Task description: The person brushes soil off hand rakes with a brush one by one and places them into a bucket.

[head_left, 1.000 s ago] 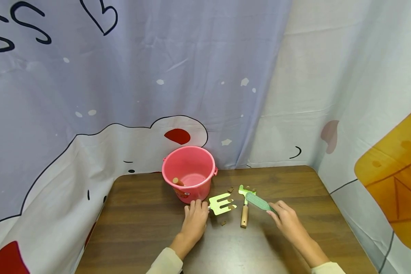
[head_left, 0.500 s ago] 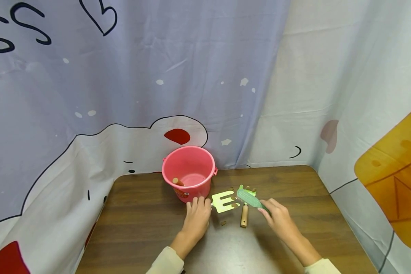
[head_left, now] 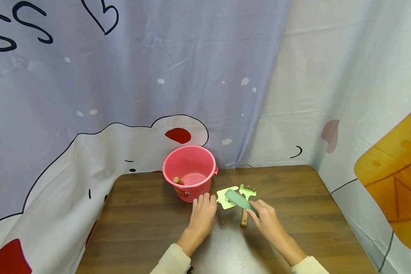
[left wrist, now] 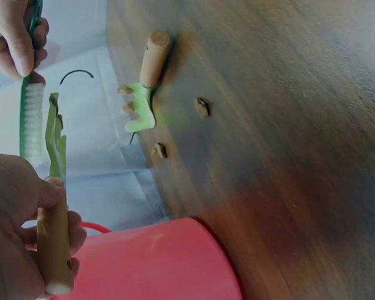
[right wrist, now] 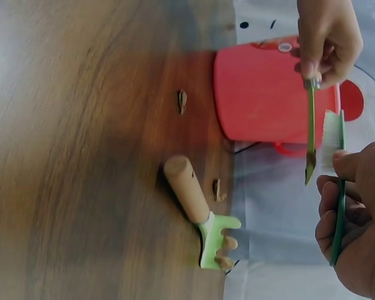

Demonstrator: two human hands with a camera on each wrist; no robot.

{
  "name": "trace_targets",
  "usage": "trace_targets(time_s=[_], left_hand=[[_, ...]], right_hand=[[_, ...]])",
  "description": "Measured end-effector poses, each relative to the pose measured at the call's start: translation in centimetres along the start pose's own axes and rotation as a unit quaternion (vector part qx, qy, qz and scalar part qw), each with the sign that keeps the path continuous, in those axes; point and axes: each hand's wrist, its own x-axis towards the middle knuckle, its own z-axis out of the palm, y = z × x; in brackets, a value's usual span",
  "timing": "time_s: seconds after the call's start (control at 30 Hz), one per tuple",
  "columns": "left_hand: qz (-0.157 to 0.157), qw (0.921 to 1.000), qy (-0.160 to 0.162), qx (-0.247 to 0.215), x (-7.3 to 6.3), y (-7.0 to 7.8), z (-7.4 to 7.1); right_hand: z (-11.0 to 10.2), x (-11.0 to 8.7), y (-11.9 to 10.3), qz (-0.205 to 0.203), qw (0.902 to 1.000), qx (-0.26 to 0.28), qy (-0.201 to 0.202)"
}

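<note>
My left hand (head_left: 203, 215) grips a light-green hand fork (head_left: 222, 198) by its wooden handle (left wrist: 53, 240), beside the bucket. Brown bits cling to its tines. In my right hand (head_left: 266, 221) is a green brush (head_left: 238, 199) with white bristles (right wrist: 330, 140). From the head view the brush lies over the fork's tines. Both wrist views show the bristles facing the fork, with a narrow gap between. On the table below, a small green hand rake (right wrist: 190, 192) with a wooden handle lies with brown bits at its prongs.
A pink bucket (head_left: 207, 189) stands left of the rake, with a wooden handle end (head_left: 178, 180) showing inside. Loose brown bits (left wrist: 202, 107) lie on the wooden table (head_left: 140, 228). A printed curtain (head_left: 191, 76) hangs behind the table.
The fork in my left hand has moved right and slightly away from me. My right hand has carried the brush left, from above the rake to over the fork's tines.
</note>
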Motion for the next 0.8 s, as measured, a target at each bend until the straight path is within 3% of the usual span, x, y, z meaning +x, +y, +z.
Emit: trace_targets(time_s=[0.4, 0.8], left_hand=[[-0.01, 0.9998, -0.008, 0.016, 0.7, 0.9, 0.1], [-0.013, 0.9997, -0.006, 0.019, 0.6, 1.1, 0.1]], right_hand=[[1.0, 0.3, -0.8, -0.002, 0.9999, -0.013, -0.011], [0.8, 0.3, -0.2, -0.01, 0.9994, -0.034, -0.005]])
